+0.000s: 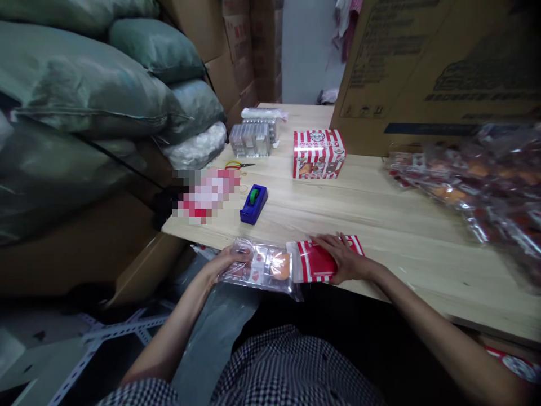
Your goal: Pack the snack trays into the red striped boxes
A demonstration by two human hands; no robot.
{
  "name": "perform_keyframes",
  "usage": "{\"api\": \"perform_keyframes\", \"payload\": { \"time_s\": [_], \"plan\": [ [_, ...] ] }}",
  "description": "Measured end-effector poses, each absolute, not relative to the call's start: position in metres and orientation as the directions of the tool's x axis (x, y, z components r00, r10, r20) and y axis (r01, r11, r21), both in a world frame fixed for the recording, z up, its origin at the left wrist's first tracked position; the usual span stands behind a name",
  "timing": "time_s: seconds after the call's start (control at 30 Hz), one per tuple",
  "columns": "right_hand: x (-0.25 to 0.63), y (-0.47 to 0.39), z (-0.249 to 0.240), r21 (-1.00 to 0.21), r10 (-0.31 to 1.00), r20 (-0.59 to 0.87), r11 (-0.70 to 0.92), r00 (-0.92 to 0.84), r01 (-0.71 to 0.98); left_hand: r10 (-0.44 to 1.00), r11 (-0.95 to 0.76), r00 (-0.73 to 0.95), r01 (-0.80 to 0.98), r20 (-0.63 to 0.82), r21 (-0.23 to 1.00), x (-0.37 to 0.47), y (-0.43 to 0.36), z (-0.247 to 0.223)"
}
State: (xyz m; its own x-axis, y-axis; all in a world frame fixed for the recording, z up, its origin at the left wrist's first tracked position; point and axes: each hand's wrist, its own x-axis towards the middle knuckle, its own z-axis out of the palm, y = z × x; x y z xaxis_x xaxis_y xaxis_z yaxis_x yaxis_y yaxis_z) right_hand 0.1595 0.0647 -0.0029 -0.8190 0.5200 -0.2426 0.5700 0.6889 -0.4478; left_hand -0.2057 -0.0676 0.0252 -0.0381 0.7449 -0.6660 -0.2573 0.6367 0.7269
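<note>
At the table's front edge, my left hand [230,260] grips the left end of a clear plastic packet [264,265] with an orange piece and small printed pieces inside. My right hand [344,258] lies with spread fingers over a red and white striped carton [315,262], pressed against the tabletop. The packet's right end meets the carton's left end. Behind them a blue tape dispenser [254,204] with green tape stands on the table. Farther back is an upright striped box [319,154].
Scissors [239,165] and clear plastic trays [250,140] are at the table's back left. Many filled packets [477,180] are heaped at the right, before a large cardboard box [422,73]. Stuffed sacks [84,84] rise at the left.
</note>
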Motion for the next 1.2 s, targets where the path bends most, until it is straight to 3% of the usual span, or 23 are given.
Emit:
{"api": "perform_keyframes", "payload": {
  "time_s": [0.1, 0.27, 0.53, 0.87, 1.07, 1.2],
  "plan": [
    [0.164, 0.056, -0.003, -0.452, 0.514, -0.241, 0.691, -0.823, 0.564, 0.761, 0.636, 0.004, -0.198, -0.648, 0.746, -0.202, -0.053, 0.022],
    [0.167, 0.046, -0.011, -0.437, 0.54, -0.207, 0.695, -0.816, 0.571, 0.817, 0.529, -0.128, -0.221, -0.562, 0.82, -0.185, -0.037, 0.018],
    [0.171, 0.036, -0.016, -0.413, 0.579, -0.138, 0.704, -0.804, 0.578, 0.892, 0.371, -0.262, -0.043, -0.369, 0.928, -0.172, -0.034, 0.003],
    [0.159, 0.03, -0.005, -0.379, 0.597, -0.163, 0.697, -0.785, 0.609, 0.963, 0.15, -0.265, 0.389, -0.046, 0.909, -0.175, -0.032, 0.023],
    [0.162, 0.031, -0.011, -0.382, 0.605, -0.134, 0.7, -0.785, 0.604, 0.969, 0.15, -0.237, 0.348, -0.068, 0.925, -0.181, -0.044, 0.042],
    [0.163, 0.031, -0.017, -0.382, 0.613, -0.13, 0.694, -0.779, 0.61, 0.938, 0.18, -0.332, 0.239, -0.094, 0.954, -0.183, -0.058, 0.044]
  ]
}}
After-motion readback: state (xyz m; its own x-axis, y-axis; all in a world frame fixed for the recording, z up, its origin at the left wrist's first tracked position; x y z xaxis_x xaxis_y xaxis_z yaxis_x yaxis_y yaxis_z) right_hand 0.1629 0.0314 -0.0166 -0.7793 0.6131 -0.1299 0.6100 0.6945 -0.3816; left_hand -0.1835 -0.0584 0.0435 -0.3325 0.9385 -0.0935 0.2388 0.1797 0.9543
